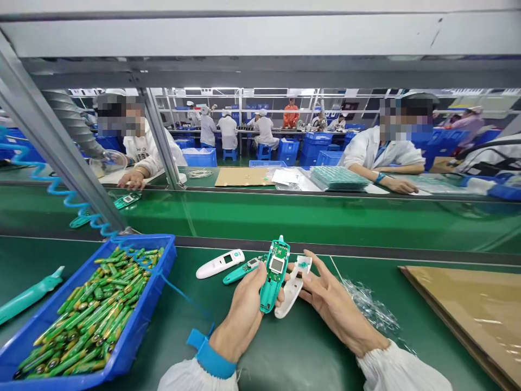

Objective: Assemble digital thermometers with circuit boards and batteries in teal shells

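White gathered sleeves (402, 369) and a blue wrist cuff (209, 353) lie nearest the camera. The left hand (240, 315) is closed around a teal housing fitted with a green circuit board (275, 274), which carries a small display and sits between both hands. The right hand (337, 307) is spread, its fingers (315, 277) against a curved white plastic shell (290, 293) just beside the board; whether it is gripped cannot be told.

Just beyond the grip lie a white handheld device with a small screen (220, 264) and a teal device (244, 270), both on a green workbench (309, 369). Left of the grip stands a blue plastic tray (165, 255) heaped with green cylindrical parts (89, 320). Right of the grip lie crumpled clear plastic film (370, 307) and a flat cardboard sheet (464, 320). Co-workers in white coats (382, 149) sit across the bench.
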Available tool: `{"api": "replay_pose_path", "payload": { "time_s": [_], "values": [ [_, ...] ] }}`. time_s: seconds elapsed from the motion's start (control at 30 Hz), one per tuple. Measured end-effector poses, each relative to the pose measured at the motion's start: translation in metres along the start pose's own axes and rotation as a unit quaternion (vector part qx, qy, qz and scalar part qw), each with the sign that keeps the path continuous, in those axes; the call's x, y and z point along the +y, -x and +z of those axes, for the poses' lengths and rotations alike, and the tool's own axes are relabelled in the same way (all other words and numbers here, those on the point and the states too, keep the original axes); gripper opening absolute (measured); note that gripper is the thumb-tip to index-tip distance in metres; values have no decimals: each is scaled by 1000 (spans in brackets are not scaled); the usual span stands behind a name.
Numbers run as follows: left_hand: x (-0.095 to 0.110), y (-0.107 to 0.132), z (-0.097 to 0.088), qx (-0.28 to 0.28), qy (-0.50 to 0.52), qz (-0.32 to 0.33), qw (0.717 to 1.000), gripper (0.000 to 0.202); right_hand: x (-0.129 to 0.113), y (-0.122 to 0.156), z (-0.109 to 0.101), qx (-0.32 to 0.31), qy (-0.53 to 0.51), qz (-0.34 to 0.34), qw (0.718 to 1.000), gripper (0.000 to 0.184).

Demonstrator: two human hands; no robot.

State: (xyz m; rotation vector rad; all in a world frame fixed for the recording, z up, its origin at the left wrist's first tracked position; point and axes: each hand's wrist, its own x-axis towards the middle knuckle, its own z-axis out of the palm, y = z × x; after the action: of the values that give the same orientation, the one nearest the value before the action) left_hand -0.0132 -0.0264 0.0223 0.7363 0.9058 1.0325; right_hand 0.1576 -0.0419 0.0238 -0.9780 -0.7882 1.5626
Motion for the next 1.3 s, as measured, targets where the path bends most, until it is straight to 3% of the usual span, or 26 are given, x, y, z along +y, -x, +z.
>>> {"api": "replay_pose_path", "payload": {
  "time_s": [0.07, 0.17, 0.23, 0.4, 0.6, 0.83, 1.03, 1.23, 1.3],
  "values": [
    [1, 1, -1, 11, -76, 43, 996, 62, -1, 1, 2, 6, 4, -3, 1000, 83],
    [-1, 6, 2, 54, -214, 147, 964, 49, 3, 0, 5, 12, 10, -13, 1000, 79],
    [-4, 9, 7, 52, -261, 173, 948, 44, 9, -1, 7, 6, 9, -22, 1000, 79],
    [-9, 13, 15, 33, -259, 167, 951, 35, 19, -4, 7, -12, 0, -36, 999, 82],
    [-10, 6, 10, 49, -187, 142, 971, 40, 23, -7, 2, 3, 18, -55, 998, 85],
    [0, 21, 17, -15, -310, 159, 937, 42, 22, -7, 2, 36, 31, -52, 998, 88],
    [-14, 20, 15, -14, -410, 222, 885, 44, 19, -10, -2, 34, -32, -37, 998, 58],
    [-21, 22, 16, -8, -452, 216, 866, 45, 21, -8, -1, 19, -61, -56, 996, 51],
    [-21, 22, 17, 11, -441, 212, 872, 43, 20, -8, 0, 27, -49, -53, 997, 49]
  ]
}}
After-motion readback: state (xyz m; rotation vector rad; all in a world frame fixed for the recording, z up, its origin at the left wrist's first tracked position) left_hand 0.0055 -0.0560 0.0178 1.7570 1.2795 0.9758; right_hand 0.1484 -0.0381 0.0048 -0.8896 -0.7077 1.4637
